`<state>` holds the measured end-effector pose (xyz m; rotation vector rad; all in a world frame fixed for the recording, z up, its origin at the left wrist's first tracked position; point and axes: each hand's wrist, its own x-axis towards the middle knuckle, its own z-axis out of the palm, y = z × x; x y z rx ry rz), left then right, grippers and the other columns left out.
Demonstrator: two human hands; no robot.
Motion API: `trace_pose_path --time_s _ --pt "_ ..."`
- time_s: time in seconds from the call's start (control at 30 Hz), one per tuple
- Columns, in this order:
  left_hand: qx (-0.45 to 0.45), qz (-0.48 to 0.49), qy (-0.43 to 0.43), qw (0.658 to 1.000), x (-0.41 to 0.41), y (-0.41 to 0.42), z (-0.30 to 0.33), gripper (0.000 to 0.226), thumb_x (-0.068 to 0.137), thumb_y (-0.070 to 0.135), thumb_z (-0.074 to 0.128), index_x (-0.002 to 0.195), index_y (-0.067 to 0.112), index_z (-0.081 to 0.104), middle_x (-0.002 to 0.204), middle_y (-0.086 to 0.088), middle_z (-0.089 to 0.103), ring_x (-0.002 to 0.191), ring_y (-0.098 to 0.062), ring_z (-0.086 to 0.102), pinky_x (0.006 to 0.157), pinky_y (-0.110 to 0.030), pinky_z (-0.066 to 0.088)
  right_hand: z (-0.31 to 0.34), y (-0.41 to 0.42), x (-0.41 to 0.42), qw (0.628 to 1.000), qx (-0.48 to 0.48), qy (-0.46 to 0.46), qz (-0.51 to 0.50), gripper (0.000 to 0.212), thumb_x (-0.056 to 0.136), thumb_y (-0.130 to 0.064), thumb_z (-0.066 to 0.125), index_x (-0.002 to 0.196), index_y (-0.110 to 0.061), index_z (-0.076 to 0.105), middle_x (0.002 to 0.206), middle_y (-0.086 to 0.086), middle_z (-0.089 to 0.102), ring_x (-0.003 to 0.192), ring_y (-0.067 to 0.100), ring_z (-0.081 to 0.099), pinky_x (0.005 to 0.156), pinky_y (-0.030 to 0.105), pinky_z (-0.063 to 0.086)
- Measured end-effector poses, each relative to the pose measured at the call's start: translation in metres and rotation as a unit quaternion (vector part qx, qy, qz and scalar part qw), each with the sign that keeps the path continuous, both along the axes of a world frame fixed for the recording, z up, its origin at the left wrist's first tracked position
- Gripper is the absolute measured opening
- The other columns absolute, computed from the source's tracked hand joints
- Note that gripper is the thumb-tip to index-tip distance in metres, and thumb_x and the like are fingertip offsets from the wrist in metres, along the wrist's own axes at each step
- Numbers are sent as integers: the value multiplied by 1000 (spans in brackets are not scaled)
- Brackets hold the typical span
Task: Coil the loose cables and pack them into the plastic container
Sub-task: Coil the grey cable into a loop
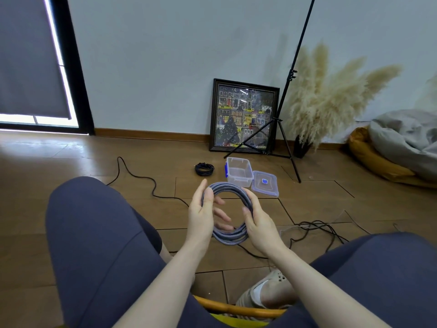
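Grey braided cable point(233, 188), wound into a several-loop ring, is held upright: pinched by left hand point(203, 215), gripped by right hand point(259, 223).

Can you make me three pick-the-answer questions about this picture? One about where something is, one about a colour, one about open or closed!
1. Where is the lid?
A. on the floor beside the plastic container
B. on the container
C. on a knee

2. What colour is the coiled cable between the left hand and the right hand?
A. red
B. grey
C. yellow

3. The container is:
A. closed
B. open and empty
C. full of cables

Answers: 1 A, the lid lies flat next to it; 2 B, its braid looks grey; 3 B, no lid, nothing inside.
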<state>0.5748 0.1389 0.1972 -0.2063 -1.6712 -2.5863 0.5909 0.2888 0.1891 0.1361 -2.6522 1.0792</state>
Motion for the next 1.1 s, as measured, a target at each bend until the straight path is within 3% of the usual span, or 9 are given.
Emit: trace_pose_path --time_s 0.2,0.47,0.6,0.67,0.77,0.83,0.9,0.97,1.1 --pt "-2 33 24 999 0 -5 2 27 104 18 46 124 24 63 74 -1 62 35 -11 39 29 -22 36 -7 -6 2 1000 5 0 13 48 105 -26 34 145 -48 18 65 -9 49 53 5 48 56 31 39" --pt "-75 21 55 995 3 2 1 30 106 25 41 134 28 51 82 0 58 45 -12 51 37 -28 48 -1 0 2 999 -9 31 -10 44 105 -25 35 143 -46 27 66 -12 50 55 4 47 55 27 37" --pt "-54 49 42 996 2 3 0 24 103 22 49 123 31 58 72 2 58 39 -10 44 33 -25 45 -2 -2 3 999 -18 28 -4 43 105 -26 37 141 -47 29 63 -10 49 53 3 47 55 26 36" --pt "-51 82 33 995 -1 0 -1 21 102 23 51 118 30 63 63 5 54 36 -8 40 31 -22 40 -1 -3 3 999 -45 17 25 40 104 -29 39 138 -49 32 65 -9 51 55 3 49 59 26 39" --pt "-65 109 29 991 -6 -5 -2 21 102 28 52 119 27 65 53 11 53 33 -10 39 30 -22 38 7 4 2 995 -72 3 67 35 102 -36 45 137 -42 45 81 -19 62 77 0 58 76 28 47" --pt "-63 129 21 989 -9 -9 -3 21 102 29 52 119 27 65 51 8 54 31 -13 39 30 -24 38 13 15 1 994 -77 7 72 27 100 -35 50 124 -32 61 91 -15 68 89 2 62 84 31 50" --pt "-55 146 6 988 -14 -13 -4 20 103 29 51 118 28 64 46 9 50 30 -12 38 31 -25 39 20 28 -1 996 -76 22 52 17 97 -32 57 99 -25 72 83 -11 70 79 3 62 78 33 51" --pt "-50 158 -6 986 -17 -15 -4 20 103 29 50 118 28 63 45 10 50 29 -11 39 31 -25 40 25 42 -4 996 -67 33 38 18 93 -33 62 80 -25 72 69 -12 65 67 3 56 69 29 46" --pt "-23 198 -15 980 -21 -21 -2 18 103 25 51 117 26 63 56 10 52 31 -8 40 32 -24 42 33 63 -9 996 -76 32 26 18 88 -34 69 74 -23 66 63 -10 55 62 6 48 63 28 40"
